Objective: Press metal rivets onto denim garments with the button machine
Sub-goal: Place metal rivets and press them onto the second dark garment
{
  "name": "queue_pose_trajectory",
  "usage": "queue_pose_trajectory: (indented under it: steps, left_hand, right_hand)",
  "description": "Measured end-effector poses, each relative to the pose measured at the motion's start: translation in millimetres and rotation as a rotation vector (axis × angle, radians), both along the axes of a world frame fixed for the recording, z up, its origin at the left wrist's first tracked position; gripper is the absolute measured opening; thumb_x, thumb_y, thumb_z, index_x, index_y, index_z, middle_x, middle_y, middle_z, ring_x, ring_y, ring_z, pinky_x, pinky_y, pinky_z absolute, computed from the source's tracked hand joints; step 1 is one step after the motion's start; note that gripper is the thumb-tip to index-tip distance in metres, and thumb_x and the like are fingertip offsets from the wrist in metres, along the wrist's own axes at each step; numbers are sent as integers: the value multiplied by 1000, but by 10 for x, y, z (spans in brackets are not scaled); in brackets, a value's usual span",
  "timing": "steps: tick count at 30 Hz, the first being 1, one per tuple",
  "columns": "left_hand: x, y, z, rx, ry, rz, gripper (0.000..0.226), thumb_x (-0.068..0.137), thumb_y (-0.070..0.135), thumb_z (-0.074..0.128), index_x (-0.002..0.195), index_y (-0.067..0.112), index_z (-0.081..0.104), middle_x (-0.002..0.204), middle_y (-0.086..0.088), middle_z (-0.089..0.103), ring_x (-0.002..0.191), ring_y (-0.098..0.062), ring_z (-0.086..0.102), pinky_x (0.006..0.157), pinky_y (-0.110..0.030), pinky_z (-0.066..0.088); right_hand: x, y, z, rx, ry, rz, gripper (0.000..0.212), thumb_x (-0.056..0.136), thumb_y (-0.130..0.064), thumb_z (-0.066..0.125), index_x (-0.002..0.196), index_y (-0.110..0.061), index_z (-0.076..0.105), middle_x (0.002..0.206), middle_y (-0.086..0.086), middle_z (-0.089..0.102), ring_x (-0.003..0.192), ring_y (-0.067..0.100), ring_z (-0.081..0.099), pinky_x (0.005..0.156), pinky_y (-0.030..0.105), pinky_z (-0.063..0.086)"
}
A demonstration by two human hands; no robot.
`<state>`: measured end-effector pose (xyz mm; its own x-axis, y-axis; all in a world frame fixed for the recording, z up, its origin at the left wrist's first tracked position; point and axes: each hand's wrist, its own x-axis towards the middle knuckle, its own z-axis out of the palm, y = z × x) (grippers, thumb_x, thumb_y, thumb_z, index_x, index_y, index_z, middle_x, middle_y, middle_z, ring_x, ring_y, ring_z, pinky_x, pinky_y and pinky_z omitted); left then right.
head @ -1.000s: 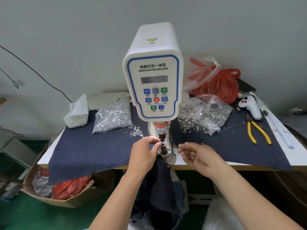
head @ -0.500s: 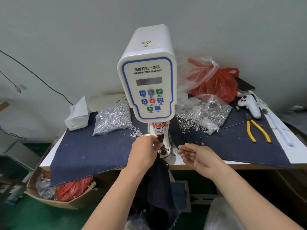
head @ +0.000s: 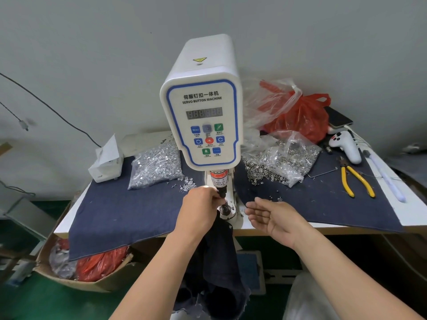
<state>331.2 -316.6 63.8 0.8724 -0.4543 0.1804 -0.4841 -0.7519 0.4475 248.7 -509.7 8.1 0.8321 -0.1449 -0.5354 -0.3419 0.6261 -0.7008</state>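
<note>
Grey wall behind a white table (head: 413, 218) covered w/ dark denim cloth (head: 129, 211). Servo button machine (head: 202, 116) stands at the table's front edge, directly above the left hand (head: 199, 210), whose fingertips are bunched at the punch under the machine head, pinching something too small to make out. Denim garment (head: 219, 262) hangs off the table edge just below that hand, its top edge lying by the lower die. Right hand (head: 275, 218) hovers palm-up, fingers loosely spread, holding nothing, just right of the die. Bag of rivets (head: 157, 165) lies beyond the left hand; a second bag of metal rings (head: 284, 162) beyond the right hand; yellow pliers (head: 353, 179) farther right.
</note>
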Motion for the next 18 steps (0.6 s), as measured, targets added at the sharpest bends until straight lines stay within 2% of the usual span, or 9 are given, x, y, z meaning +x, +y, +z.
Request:
queue_pose_trajectory:
  steps: [3, 6, 10, 12, 13, 16, 18]
  left_hand:
    - [-16, 86, 13, -99, 61, 54, 10, 102, 24, 68, 97, 20, 76, 89, 14, 71, 88, -8, 65, 66, -10, 36]
    - [-67, 264, -43, -237, 151, 70, 19, 107, 20, 58, 90, 25, 64, 85, 13, 69, 84, -3, 61, 70, -10, 40]
    - [-198, 390, -111, -467, 317, 10, 20, 108, 16, 55, 97, 27, 67, 89, 16, 70, 88, 1, 64, 73, -8, 44]
    - [-219, 387, -113, -567, 346, -11, 20, 108, 16, 56, 98, 28, 68, 88, 17, 70, 86, 0, 64, 74, -10, 47]
    - [-224, 385, -110, -606, 353, -13, 20, 108, 16, 56, 98, 29, 69, 86, 16, 70, 85, -1, 63, 75, -12, 47]
    - [-244, 389, -90, -688, 401, 14, 27, 108, 19, 57, 91, 36, 69, 84, 15, 69, 79, 0, 60, 75, -19, 45]
    - [-253, 395, -73, -738, 439, 20, 32, 110, 19, 55, 90, 39, 69, 85, 14, 69, 77, -2, 59, 77, -25, 46]
  right_hand:
    - [-18, 6, 32, -10, -1, 2, 29, 103, -21, 61, 104, 5, 74, 91, 19, 77, 67, 21, 74, 56, 28, 60]
    - [-71, 56, 60, -96, -34, 14, 26, 102, -23, 63, 108, 0, 74, 93, 15, 77, 67, 18, 71, 59, 27, 60]
    - [-185, 305, 219, -576, -259, 288, 16, 99, -34, 66, 107, -31, 79, 107, -6, 78, 86, 5, 70, 76, 19, 56]
    - [-202, 430, 304, -867, -379, 468, 16, 95, -40, 70, 110, -41, 76, 108, -21, 75, 97, -3, 69, 85, 13, 51]
    - [-208, 477, 331, -972, -409, 510, 17, 91, -41, 72, 107, -42, 74, 105, -24, 73, 97, -3, 68, 84, 12, 50]
    - [-268, 535, 385, -1053, -445, 406, 21, 79, -46, 78, 97, -40, 69, 98, -20, 70, 89, 3, 68, 77, 17, 50]
    - [-333, 540, 372, -1084, -468, 366, 27, 74, -56, 75, 92, -39, 65, 97, -20, 64, 86, 5, 66, 76, 19, 50]
